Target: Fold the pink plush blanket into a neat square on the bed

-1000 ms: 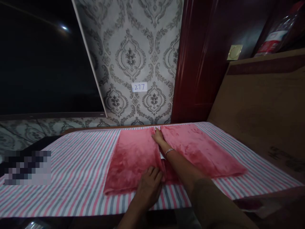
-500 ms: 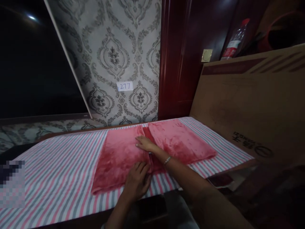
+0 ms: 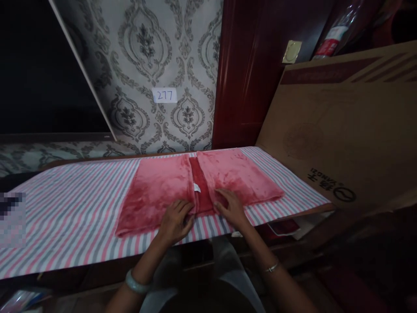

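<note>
Pink plush cloth (image 3: 159, 182) lies on striped cover (image 3: 81, 208), 2 sides folded inward. Left hand (image 3: 175, 221) and right hand (image 3: 233, 209) touch near inner edges; cannot tell if grasping. Likely edge-straightening; next calls for light smoothing.

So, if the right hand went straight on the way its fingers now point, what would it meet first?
The right hand would probably first meet the dark red strip of plush cloth between the two pink folded flaps, then perhaps the small white tag; exact height is unclear.
</note>
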The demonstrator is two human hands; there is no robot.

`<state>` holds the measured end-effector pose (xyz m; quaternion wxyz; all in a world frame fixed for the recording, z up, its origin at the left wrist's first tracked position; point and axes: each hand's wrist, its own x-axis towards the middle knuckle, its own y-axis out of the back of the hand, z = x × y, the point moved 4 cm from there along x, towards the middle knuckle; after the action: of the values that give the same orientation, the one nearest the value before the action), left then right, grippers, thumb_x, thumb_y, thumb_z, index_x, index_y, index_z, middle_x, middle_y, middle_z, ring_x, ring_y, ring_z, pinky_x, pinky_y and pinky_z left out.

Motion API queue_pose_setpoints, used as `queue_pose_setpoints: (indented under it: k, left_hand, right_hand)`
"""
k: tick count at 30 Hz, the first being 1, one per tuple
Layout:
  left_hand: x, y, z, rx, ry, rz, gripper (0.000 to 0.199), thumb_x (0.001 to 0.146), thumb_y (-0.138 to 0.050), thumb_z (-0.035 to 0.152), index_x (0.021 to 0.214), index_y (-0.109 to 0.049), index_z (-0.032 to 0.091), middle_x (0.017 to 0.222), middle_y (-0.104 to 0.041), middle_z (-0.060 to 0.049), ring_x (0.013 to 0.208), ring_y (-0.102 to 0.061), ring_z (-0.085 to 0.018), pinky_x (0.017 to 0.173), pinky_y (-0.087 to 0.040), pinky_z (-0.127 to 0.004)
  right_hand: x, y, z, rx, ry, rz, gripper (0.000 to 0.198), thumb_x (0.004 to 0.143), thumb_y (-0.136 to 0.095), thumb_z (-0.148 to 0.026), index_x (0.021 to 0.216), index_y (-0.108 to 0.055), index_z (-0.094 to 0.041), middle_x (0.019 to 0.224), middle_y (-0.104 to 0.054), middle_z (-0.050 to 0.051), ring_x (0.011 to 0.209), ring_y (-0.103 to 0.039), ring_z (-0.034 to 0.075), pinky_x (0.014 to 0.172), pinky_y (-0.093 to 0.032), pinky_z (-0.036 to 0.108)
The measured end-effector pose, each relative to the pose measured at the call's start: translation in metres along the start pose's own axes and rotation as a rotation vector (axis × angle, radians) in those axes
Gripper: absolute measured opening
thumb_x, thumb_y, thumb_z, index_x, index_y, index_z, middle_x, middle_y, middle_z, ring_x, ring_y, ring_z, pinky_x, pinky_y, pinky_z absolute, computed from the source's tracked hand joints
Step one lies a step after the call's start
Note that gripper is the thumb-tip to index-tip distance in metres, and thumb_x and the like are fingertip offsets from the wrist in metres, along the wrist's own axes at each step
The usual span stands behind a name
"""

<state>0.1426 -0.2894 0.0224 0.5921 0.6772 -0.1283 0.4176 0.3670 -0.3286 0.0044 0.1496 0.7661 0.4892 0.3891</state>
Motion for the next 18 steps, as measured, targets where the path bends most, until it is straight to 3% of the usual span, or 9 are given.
queue_pose_setpoints:
  k: [4, 8, 14, 18]
  left_hand:
    - [0.003, 0.005, -0.001, -0.085, 0.095, -0.031, 0.020, 0.089, -0.055, 0.025, 0.104, -0.066, 0.018, 0.098, -0.073, -0.009, 0.092, -0.067, -0.024, 0.085, -0.053, -0.040]
    - [0.023, 0.010, -0.006, -0.297, 0.256, 0.002, 0.020, 0.089, -0.054, 0.026, 0.101, -0.068, 0.021, 0.099, -0.073, -0.009, 0.095, -0.067, -0.023, 0.087, -0.053, -0.039]
    - [0.070, -0.014, -0.028, -0.955, 0.754, 0.014, 0.026, 0.080, -0.064, 0.033, 0.101, -0.067, 0.018, 0.090, -0.072, -0.006, 0.083, -0.068, -0.020, 0.079, -0.054, -0.033]
    - [0.094, -0.040, -0.046, -1.283, 1.031, 0.104, 0.038, 0.067, -0.073, 0.019, 0.103, -0.064, 0.019, 0.091, -0.070, -0.003, 0.078, -0.068, -0.017, 0.075, -0.054, -0.029]
  right_hand:
    - [-0.005, -0.016, -0.008, -0.225, 0.056, -0.029, 0.063, 0.078, -0.070, -0.035, 0.137, -0.057, -0.018, 0.136, -0.060, 0.015, 0.125, -0.053, 0.032, 0.106, -0.042, 0.050]
    - [-0.004, -0.019, -0.010, -0.304, 0.054, -0.001, 0.061, 0.080, -0.065, -0.024, 0.140, -0.055, -0.017, 0.133, -0.061, 0.015, 0.122, -0.053, 0.031, 0.105, -0.042, 0.048]
    - [-0.002, -0.016, -0.006, -0.149, 0.126, 0.021, 0.055, 0.082, -0.055, -0.017, 0.137, -0.056, -0.016, 0.127, -0.066, 0.013, 0.117, -0.058, 0.027, 0.105, -0.045, 0.047]
    - [-0.009, -0.022, -0.011, -0.245, 0.163, 0.030, 0.068, 0.075, -0.052, -0.006, 0.143, -0.049, -0.013, 0.132, -0.060, 0.016, 0.124, -0.053, 0.029, 0.107, -0.045, 0.049]
